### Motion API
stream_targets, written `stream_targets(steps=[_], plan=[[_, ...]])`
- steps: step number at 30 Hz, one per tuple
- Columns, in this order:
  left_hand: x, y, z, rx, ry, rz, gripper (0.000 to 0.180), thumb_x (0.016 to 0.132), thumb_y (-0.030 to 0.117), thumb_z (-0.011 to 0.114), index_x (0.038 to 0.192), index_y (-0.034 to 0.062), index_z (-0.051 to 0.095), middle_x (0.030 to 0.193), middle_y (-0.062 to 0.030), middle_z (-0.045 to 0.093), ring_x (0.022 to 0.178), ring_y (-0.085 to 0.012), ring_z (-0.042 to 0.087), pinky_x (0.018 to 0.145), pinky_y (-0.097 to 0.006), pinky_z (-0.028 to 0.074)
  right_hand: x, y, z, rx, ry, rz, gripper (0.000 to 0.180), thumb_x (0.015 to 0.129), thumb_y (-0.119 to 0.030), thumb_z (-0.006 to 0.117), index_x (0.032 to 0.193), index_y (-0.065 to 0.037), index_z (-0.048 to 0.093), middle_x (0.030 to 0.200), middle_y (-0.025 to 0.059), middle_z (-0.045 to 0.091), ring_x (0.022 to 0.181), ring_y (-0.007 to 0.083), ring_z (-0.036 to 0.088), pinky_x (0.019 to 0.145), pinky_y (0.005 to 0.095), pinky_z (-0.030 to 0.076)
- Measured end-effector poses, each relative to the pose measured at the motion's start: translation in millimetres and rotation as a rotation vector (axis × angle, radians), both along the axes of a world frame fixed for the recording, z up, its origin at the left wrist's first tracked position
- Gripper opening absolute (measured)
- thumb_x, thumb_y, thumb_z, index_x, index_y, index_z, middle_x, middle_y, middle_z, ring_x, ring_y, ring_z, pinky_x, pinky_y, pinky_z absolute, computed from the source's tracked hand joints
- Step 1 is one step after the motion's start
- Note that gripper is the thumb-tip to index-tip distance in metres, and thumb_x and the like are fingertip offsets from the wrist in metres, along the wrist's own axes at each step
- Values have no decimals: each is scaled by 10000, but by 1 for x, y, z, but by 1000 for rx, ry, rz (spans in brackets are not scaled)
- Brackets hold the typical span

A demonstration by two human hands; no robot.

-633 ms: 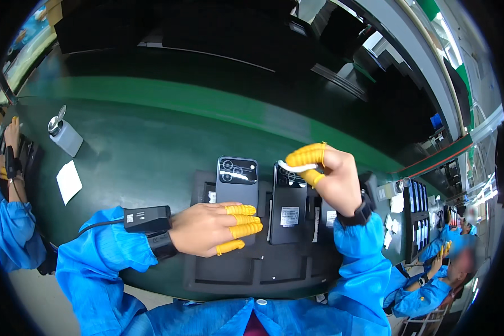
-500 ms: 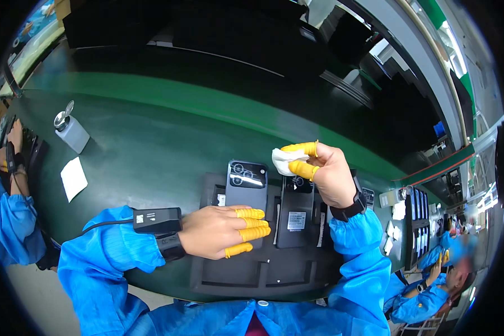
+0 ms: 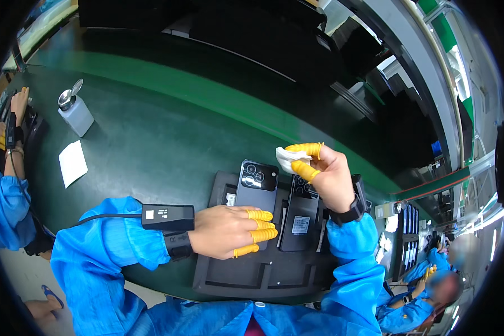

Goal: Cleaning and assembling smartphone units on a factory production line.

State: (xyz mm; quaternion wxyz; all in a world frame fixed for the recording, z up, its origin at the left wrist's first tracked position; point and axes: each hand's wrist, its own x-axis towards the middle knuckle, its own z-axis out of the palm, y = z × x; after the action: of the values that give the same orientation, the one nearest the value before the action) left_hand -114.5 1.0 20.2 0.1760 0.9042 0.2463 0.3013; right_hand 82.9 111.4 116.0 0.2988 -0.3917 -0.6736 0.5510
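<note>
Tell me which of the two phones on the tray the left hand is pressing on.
The left phone, under the left hand; the right phone lies untouched beside it.

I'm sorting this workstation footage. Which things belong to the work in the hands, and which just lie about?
In hand:
left hand on dark smartphone
right hand pinching white cloth wad
black slotted tray

Lying about:
clear dispenser bottle
white paper square
</note>
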Motion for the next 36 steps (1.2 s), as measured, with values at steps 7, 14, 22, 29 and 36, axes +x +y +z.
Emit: stream_targets(steps=[7, 14, 22, 29, 36], plan=[[-5, 5, 0, -124, -314, 50, 338, 916, 154, 601, 1241, 62, 610, 1142, -155, 650, 1099, -309, 615, 922, -388, 511, -5, -27, -1, 1382, -313, 176, 397, 600, 120, 673, 979, 3, 691, 1010, 164, 658, 891, 330, 658, 774, 400, 547], [-16, 15, 27, -1064, -982, 62, 333, 1020, 193, 469, 1240, -30, 580, 1138, -121, 653, 1007, -183, 638, 841, -277, 519, 10, -43, 5, 1548, -219, 357, 435, 556, -69, 764, 988, -37, 715, 1037, 144, 607, 895, 324, 630, 757, 429, 562], [-17, 8, 38, -1195, -1005, 65, 345, 1018, 274, 491, 1148, -25, 601, 973, -97, 651, 771, -150, 639, 659, -263, 532, 8, -48, -10, 1505, -180, 357, 456, 518, -110, 731, 971, -66, 730, 979, 88, 581, 872, 269, 594, 712, 390, 547], [-15, 6, 42, -1096, -947, 194, 244, 971, 157, 576, 1132, -24, 610, 858, -64, 647, 720, -98, 613, 563, -228, 507, 9, -44, -11, 1499, -230, 338, 426, 555, -49, 726, 980, -60, 721, 982, 111, 585, 882, 283, 609, 721, 390, 536], [-16, 6, 47, -1083, -951, 191, 235, 970, 150, 579, 1128, -12, 638, 860, -48, 645, 726, -85, 607, 574, -221, 515, 12, -49, -5, 137, 163, 3, 528, 808, -16, 645, 1312, -4, 489, 1289, 135, 494, 1118, 241, 535, 928, 341, 447]])
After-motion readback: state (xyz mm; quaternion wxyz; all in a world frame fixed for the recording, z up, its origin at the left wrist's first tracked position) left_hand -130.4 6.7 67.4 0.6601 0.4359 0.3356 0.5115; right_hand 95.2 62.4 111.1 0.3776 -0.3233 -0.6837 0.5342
